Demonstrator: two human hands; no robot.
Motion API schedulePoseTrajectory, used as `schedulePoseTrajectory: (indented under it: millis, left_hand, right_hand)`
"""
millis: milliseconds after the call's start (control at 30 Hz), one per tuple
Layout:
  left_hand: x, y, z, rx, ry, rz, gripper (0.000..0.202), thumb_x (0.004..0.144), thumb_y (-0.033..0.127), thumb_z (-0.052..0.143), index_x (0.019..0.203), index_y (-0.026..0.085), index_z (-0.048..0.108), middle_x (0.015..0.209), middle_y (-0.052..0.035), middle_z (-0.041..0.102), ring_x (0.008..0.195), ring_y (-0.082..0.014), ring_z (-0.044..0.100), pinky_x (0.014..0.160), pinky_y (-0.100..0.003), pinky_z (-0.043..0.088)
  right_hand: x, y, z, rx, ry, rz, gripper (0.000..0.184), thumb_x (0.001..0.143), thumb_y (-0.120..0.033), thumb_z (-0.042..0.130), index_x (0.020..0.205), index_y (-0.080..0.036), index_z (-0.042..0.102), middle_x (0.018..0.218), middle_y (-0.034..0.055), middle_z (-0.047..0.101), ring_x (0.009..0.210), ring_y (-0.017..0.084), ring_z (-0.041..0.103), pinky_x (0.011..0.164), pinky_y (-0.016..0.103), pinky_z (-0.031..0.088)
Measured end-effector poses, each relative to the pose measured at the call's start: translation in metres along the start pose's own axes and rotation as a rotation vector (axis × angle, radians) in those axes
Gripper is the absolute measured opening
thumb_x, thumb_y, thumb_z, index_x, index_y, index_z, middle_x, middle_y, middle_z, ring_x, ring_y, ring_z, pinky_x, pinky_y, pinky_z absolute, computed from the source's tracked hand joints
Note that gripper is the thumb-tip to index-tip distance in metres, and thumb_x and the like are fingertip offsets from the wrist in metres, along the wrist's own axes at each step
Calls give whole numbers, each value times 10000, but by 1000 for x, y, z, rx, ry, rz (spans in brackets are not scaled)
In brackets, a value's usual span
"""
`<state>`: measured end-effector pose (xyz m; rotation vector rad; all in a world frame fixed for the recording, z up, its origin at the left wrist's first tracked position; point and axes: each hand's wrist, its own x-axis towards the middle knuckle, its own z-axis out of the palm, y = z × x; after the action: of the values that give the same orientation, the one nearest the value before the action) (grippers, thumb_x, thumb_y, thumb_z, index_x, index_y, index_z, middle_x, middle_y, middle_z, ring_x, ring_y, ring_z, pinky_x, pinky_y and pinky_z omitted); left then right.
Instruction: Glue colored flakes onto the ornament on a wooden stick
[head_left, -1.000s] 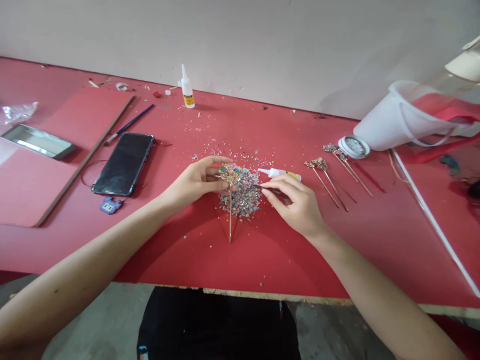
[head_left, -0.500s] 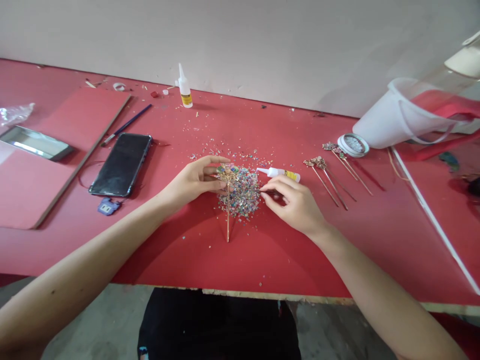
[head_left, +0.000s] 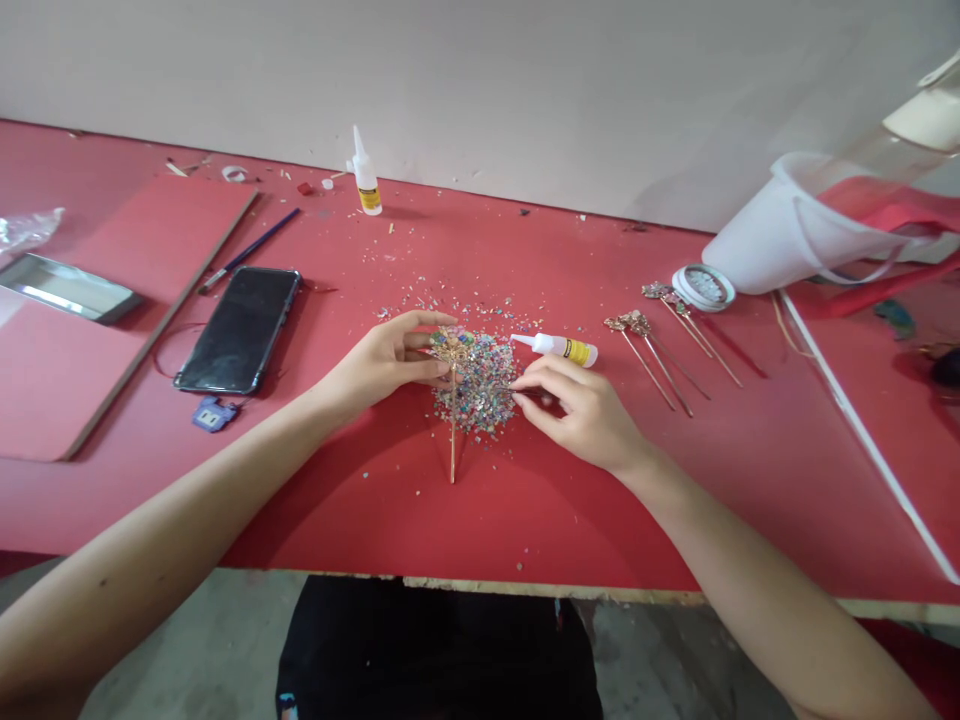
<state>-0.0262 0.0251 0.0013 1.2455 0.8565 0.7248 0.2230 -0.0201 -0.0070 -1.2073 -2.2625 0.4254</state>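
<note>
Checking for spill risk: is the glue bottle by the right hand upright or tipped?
Tipped: the glue bottle lies on its side, nozzle pointing left.

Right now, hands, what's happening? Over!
Left hand holds gold metal hairpin. Right hand at multicoloured chip pile, grip unclear. White, yellow-labelled plastic bottle lying just beyond right hand.

The head camera looks forward and down across the red table toward the wall.

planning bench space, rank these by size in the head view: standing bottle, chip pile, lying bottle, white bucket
1. White bucket
2. Chip pile
3. Standing bottle and lying bottle: too alike to rank
</note>
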Motion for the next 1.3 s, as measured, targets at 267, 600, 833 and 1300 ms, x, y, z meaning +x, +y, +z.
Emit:
schedulePoseTrajectory:
  millis: [267,600,833,1300]
  left_hand:
    - [1,-2,-2,4,-7,13,435,803,142,626,1215,179,492,994,-54,638,842,-161,675,819,-331,563]
    - [1,-1,-1,4,1,-3,426,800,132,627,1204,175,497,1006,-50,623,821,-154,679,798,-310,572]
    - [1,0,0,-1,3,-4,429,802,149,630,1208,178,494,972,-46,635,828,-162,679,803,-323,569]
    - [1,-1,0,3,-4,-1,420,802,149,628,1199,180,495,1014,-54,629,824,-157,679,791,-318,575]
  right_hand:
    - [0,4,1,-28,105,94,101,857,-236,531,894,-207,621,885,33,619,699,118,572,616,256,484]
    - [1,3,3,24,11,35,121,873,-261,529,921,-215,630,908,36,628,797,139,596,704,280,497]
    - [1,10,3,-71,124,124,112,870,-247,526,920,-221,623,933,39,634,745,139,600,649,281,492]
    - [5,12,8,-149,178,97,124,877,-258,528,949,-235,626,973,40,650,966,178,611,804,325,497]
